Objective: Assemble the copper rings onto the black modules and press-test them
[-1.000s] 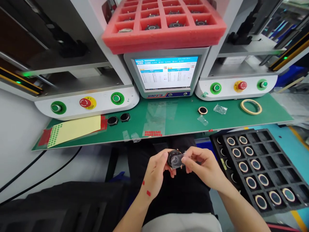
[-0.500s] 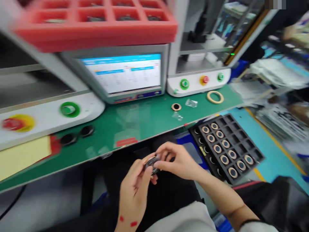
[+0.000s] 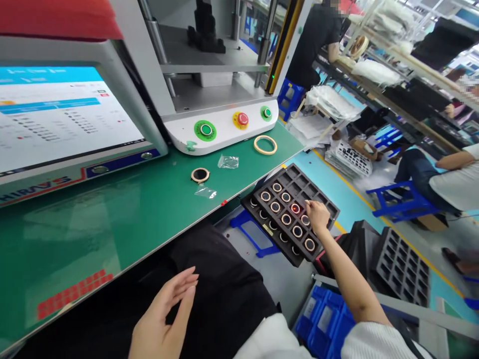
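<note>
My left hand (image 3: 166, 314) hovers above my lap, fingers apart and nothing in it. My right hand (image 3: 318, 215) is over the right part of a black compartment tray (image 3: 325, 199), its thumb and index finger pressed together; whatever they hold is too small or hidden to make out. Round watch-like pieces with gold rims sit in the tray's left compartments, and one piece (image 3: 295, 209) shows a red glow. A similar round piece (image 3: 200, 175) lies on the green tabletop (image 3: 164, 199), beside clear plastic scraps (image 3: 228, 162).
A roll of tape (image 3: 265, 145) lies near a machine base with green and red buttons (image 3: 243, 118). The screen (image 3: 48, 114) is at left. Another black tray (image 3: 404, 264) and blue bins (image 3: 322, 319) are at right. Other people sit on blue stools behind.
The view has swung right. My hands have separated: the right has moved out to the tray, and the left no longer holds the small dark round piece.
</note>
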Demonstrator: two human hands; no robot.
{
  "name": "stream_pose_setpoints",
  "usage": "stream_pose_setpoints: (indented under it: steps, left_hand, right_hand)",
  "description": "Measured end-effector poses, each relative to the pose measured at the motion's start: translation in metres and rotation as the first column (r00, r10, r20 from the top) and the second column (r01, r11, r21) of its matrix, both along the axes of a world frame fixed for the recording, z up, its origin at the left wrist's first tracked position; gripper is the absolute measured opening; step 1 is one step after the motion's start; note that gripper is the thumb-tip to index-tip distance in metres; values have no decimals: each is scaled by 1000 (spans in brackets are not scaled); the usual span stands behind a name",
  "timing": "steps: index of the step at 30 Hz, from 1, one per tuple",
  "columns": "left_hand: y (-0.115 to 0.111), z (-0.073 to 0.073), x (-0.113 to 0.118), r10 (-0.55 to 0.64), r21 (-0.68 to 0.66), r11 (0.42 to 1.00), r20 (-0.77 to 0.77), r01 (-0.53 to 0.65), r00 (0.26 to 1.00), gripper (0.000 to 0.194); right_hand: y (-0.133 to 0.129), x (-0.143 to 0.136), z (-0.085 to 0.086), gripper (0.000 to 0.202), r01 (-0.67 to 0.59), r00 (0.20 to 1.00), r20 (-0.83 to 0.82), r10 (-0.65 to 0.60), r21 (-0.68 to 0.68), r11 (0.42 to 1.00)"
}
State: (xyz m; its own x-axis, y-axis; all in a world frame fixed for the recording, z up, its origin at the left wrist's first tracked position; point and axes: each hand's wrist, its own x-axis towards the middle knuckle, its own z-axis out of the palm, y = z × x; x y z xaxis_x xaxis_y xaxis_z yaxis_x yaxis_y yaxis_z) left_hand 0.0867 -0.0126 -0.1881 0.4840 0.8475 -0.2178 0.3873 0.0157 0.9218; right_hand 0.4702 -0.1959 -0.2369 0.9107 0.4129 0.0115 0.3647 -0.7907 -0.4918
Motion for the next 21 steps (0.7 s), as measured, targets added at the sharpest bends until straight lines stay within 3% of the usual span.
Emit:
stream_pose_setpoints:
  steps: [4, 9, 12, 15, 21]
  left_hand:
    - [-3, -9, 8, -85, -59, 995, 11, 86, 996, 39]
    - [-7, -3, 17, -137, 18, 990, -78, 139, 987, 39]
    - [-6, 4, 17, -134, 55, 988, -146, 144, 980, 41]
    - [-2, 9, 11, -154, 7, 988, -159, 157, 975, 40]
    - [3, 3, -6, -132, -14, 991, -180, 131, 975, 40]
  right_hand:
    - [-45, 32, -42, 32, 88, 986, 156, -60, -179, 980]
    - [-62, 41, -79, 31, 112, 971, 237, -32, -337, 935]
    - [-66, 47, -85, 30, 91, 968, 251, 17, -411, 907]
    - [-71, 51, -81, 30, 47, 967, 242, 80, -477, 878]
    - [-69, 42, -71, 31, 34, 970, 215, 111, -574, 818]
